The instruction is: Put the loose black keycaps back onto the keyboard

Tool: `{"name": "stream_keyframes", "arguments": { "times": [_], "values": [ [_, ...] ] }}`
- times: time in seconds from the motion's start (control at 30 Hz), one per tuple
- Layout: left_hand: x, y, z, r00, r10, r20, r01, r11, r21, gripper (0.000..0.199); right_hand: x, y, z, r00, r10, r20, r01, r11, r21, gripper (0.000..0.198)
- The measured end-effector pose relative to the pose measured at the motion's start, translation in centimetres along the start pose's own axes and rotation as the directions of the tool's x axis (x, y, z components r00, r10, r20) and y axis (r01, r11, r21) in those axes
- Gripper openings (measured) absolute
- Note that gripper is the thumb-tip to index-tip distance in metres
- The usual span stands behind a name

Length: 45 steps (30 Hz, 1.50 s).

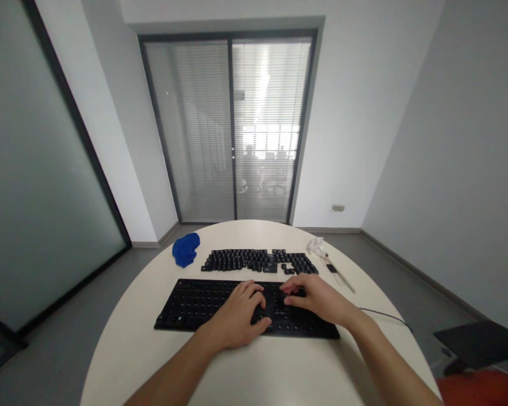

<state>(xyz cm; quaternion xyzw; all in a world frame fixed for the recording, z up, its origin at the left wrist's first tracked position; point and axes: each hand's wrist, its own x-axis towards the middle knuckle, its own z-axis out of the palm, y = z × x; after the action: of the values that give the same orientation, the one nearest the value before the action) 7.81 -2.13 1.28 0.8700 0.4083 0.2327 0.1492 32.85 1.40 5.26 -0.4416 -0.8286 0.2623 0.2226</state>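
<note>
The round table (122, 344) carries everything, and its right edge looks like the spot where trouble could start: the cable (385, 313) runs out over it, so a snag there might tug the keyboard (195, 307) askew. The keyboard lies lengthwise across the table in front of the person, under both hands. Pressing hard on one side could make it slide or tip, since nothing visible braces it. Just beyond its far edge stand the loose black keycaps (237, 259) in close rows; a forward push of the keyboard or a careless knuckle could scatter them and lose their order. The smallest caps seem the easiest to flick away or mix up.

As for pose, both forearms come in low from the near side and angle inward. The left hand (240, 316) lies palm down on the keyboard's middle, its fingers curved and loosely spread, thumb standing wide. The right hand (311, 296) reaches over the right part, turned inward, thumb and forefinger facing each other across a narrow gap. At this distance, I cannot tell whether a small cap sits between them.
</note>
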Motion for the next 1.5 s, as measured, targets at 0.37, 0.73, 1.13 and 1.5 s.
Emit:
{"name": "stream_keyframes", "arguments": {
  "times": [0.37,0.73,1.13,1.5],
  "values": [
    [-0.1,-0.4,0.5,1.000,0.005,0.023,-0.005,1.000,-0.006,0.017,-2.0,0.3,2.8,0.996,-0.050,0.069,0.051,0.999,-0.005,0.017],
    [0.0,-0.2,0.1,0.998,-0.015,0.053,0.014,0.999,0.029,0.019,-1.9,-0.2,3.3,0.995,-0.051,0.090,0.058,0.996,-0.073,0.016],
    [0.4,0.8,1.7,0.993,-0.085,-0.080,0.094,0.988,0.119,0.020,-1.8,0.1,3.7,0.994,-0.079,0.081,0.080,0.997,-0.011,0.010],
    [0.5,1.0,2.5,0.983,-0.106,-0.147,0.123,0.987,0.106,0.023,-1.6,0.4,3.9,0.991,0.063,0.120,-0.081,0.986,0.146,0.021]
  ]
}}
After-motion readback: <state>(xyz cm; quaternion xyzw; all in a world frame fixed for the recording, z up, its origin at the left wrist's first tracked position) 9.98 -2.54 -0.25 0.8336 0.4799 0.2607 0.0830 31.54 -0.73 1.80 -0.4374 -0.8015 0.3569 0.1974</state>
